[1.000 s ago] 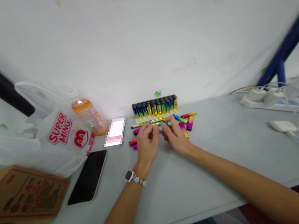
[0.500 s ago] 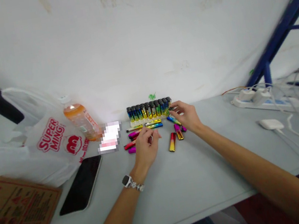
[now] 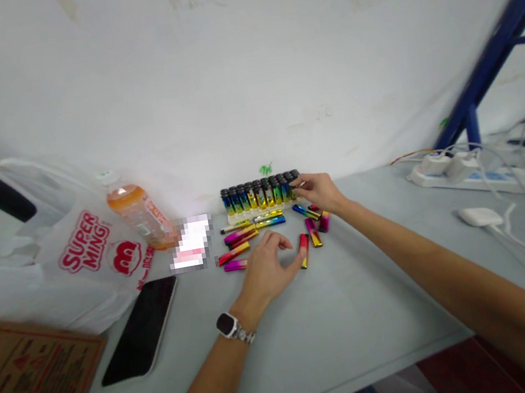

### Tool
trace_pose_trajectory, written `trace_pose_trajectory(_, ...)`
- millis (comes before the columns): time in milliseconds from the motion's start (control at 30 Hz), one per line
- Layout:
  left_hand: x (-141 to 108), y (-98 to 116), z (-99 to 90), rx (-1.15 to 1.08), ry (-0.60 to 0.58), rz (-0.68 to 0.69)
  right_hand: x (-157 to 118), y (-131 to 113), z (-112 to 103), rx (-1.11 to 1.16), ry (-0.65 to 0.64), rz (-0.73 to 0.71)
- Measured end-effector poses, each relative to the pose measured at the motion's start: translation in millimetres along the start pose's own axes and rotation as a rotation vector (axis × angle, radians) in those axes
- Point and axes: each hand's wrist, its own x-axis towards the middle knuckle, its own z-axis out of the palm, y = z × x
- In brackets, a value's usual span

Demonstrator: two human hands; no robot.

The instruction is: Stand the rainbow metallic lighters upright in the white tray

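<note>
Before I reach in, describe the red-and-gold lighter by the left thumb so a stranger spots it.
On the grey table, find the white rack of upright lighters near the wall. Nearer the front edge, the wanted lighter lies right of the left hand, by its thumb. Its far end is red; the next lighter rightward has a magenta one.

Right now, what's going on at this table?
Someone's bare hands are among lighters. The right hand has its fingertips at the right end of the upright lighters in a white rack. The left hand, fingers parted, is by a red-and-yellow lighter; whether they touch is unclear. More loose lighters lie in front of the rack.
</note>
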Motion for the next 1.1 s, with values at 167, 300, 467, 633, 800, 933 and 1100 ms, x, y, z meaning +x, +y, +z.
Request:
trace_pose_trajectory(167, -1, 2, 8.2, 0.164, -0.046, 0.003, 9, 8, -1, 0.030, -0.028, 0.010)
trace_pose_trajectory(300, 2, 4, 12.7, 0.172, -0.069, 0.004, 8, 3, -4, -0.044, -0.004, -0.041)
trace_pose_trajectory(467, 6, 3, 14.7, 0.165, -0.077, -0.003, 8, -1, -4, -0.217, 0.031, -0.103)
trace_pose_trajectory(633, 7, 6, 13.7, 0.295, -0.100, 0.014, 3, 0, -4, -0.351, -0.032, -0.116)
trace_pose_trajectory(800, 8, 13, 10.8, 0.401, -0.121, 0.029, -8, -7, -9, -0.511, -0.085, -0.082)
trace_pose_trajectory(933, 8, 12, 10.4, 0.343, -0.094, -0.016, -19, -18, -7, -0.581, -0.109, -0.058)
trace_pose_trajectory(1100, 9, -6, 10.3, -0.068, 0.013, -0.134, -44, -38, 13, -0.234, 0.123, 0.021)
